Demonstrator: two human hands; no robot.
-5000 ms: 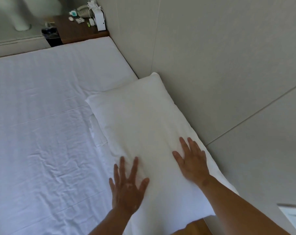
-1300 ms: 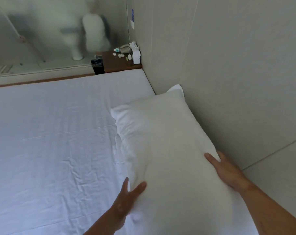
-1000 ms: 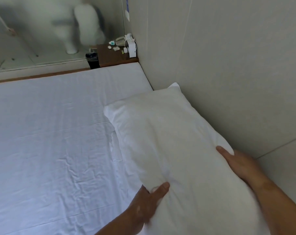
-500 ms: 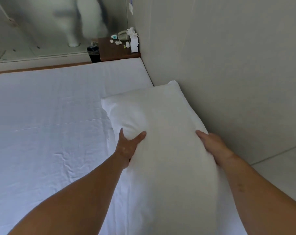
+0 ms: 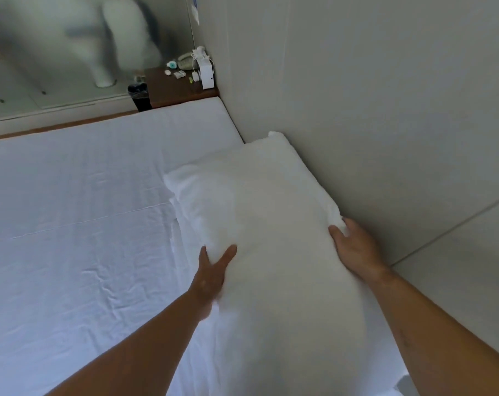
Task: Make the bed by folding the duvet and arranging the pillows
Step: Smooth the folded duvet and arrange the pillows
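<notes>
Squeezing in from both sides now, the left hand (image 5: 211,274) cups the near long edge of the white pillow (image 5: 265,230), thumb splayed across the top and fingers tucked out of sight beneath, while the right hand (image 5: 355,251) curls over the far edge where it meets the wall (image 5: 385,110). So each grip is closed on the pillow itself. It lies lengthwise along the wall at the head of the bed, its far corner poking up against the panel. This looks like the pillow-arranging step, plumping and squaring it; no duvet in view, so that fold cannot be judged from here. Next move probably calls for an even press from both sides, then a pat flat. Soft, puffy filling, smooth cotton case; the fitted sheet (image 5: 79,224) is crisp white, lightly creased. Beyond, a dark wooden nightstand (image 5: 177,91) carries small clutter.
</notes>
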